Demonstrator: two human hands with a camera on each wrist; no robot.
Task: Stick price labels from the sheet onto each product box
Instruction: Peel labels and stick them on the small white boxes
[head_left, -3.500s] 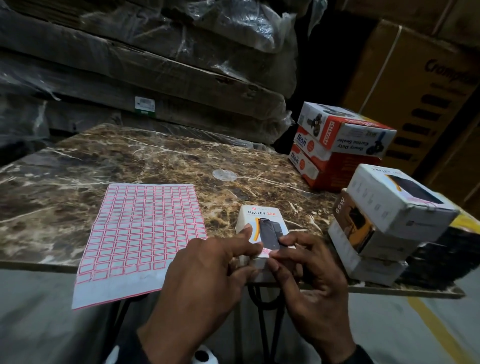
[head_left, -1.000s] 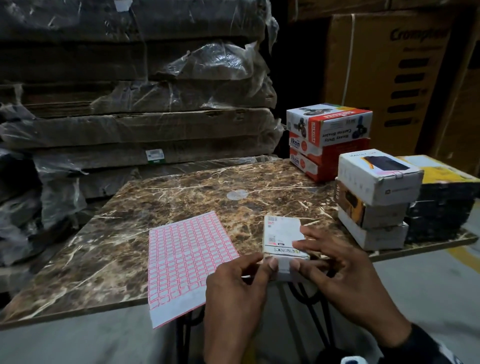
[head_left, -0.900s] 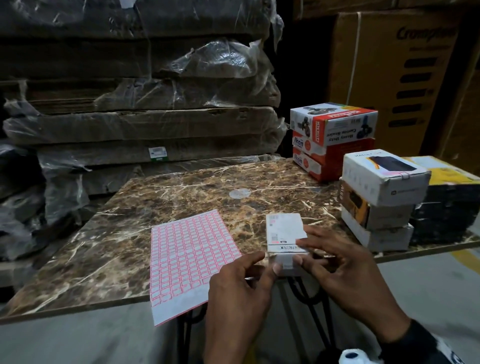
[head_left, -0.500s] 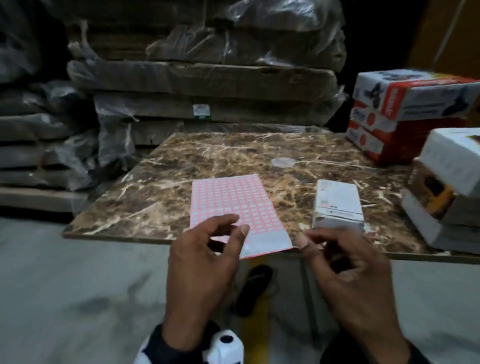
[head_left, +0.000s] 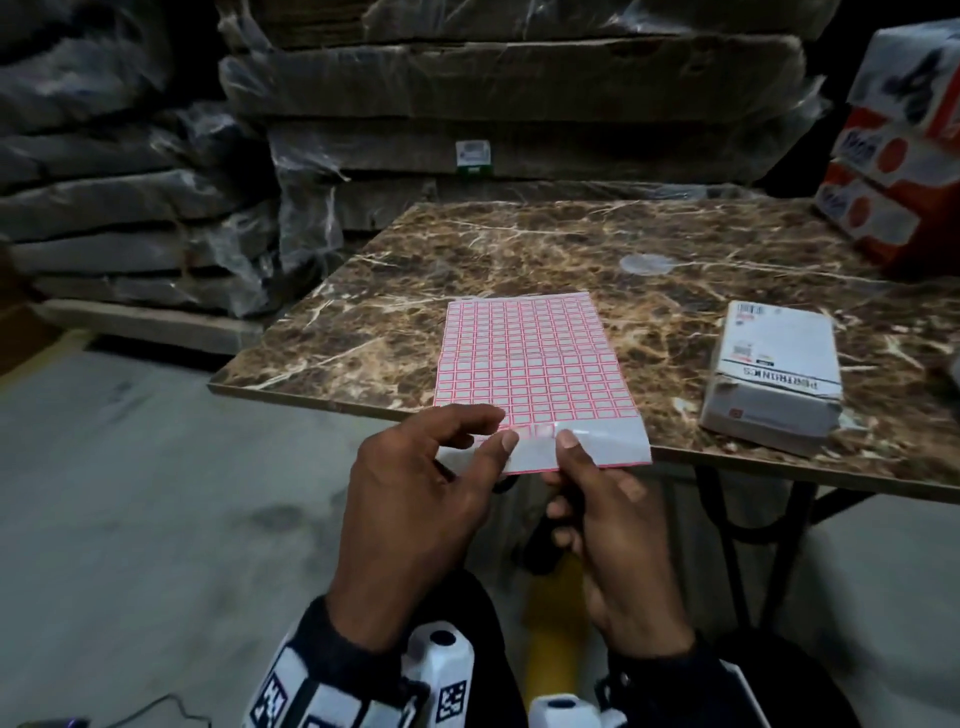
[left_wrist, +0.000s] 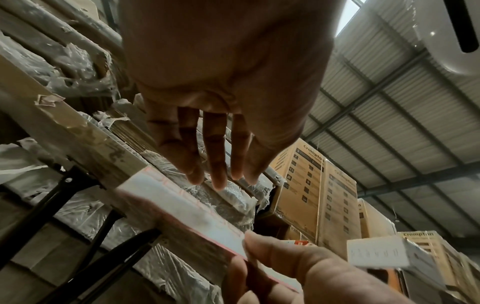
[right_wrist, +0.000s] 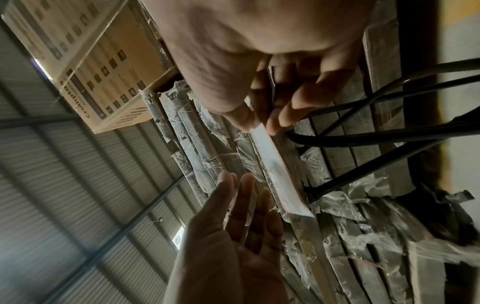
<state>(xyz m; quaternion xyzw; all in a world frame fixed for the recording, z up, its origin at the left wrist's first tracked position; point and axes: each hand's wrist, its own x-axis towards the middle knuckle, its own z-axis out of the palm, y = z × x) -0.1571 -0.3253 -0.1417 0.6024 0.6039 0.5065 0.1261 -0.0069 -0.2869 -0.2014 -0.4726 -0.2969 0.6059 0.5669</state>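
Marble table (head_left: 519, 249) w/ wrapped cartons (head_left: 519, 78) behind

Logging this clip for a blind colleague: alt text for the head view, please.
Right hand pinches the label sheet's near edge, which overhangs a marble table; left hand hovers open over it. A white box lies to the right.

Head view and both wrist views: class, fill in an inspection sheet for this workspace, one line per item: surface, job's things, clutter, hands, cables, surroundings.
Surface: marble-patterned table.
Job's things: label sheet overhanging the near edge; white product box lying flat to its right; stacked red-and-white boxes far right.
Clutter: round clear disc.
Hands: right hand pinches the sheet's bare strip; left hand fingers straight over the sheet, thumb at its near edge.
Cables: thin one on the floor.
Surroundings: plastic-wrapped cartons.
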